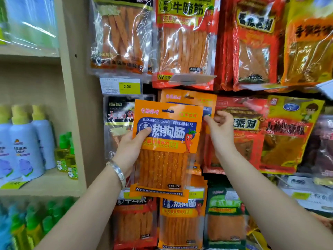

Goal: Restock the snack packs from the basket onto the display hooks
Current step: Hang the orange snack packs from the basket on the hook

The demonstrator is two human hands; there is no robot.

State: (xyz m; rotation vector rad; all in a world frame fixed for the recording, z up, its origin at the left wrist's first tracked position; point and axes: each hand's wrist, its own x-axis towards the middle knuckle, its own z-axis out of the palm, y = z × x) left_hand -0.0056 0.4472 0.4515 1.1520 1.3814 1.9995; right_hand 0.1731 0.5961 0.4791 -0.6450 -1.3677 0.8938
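My left hand grips an orange snack pack with a blue label by its left edge, thumb on the front. It is held upright in front of the display, slightly tilted. Behind it hangs a matching orange pack on a hook. My right hand pinches the right edge of that hanging pack, beside the held pack's upper right corner. The hook itself is hidden behind the packs. No basket is in view.
Rows of hanging snack packs fill the wall: clear-fronted ones above, red packs and a yellow pack to the right, more orange packs below. A price tag reads 2.00. Left, a wooden shelf holds bottles.
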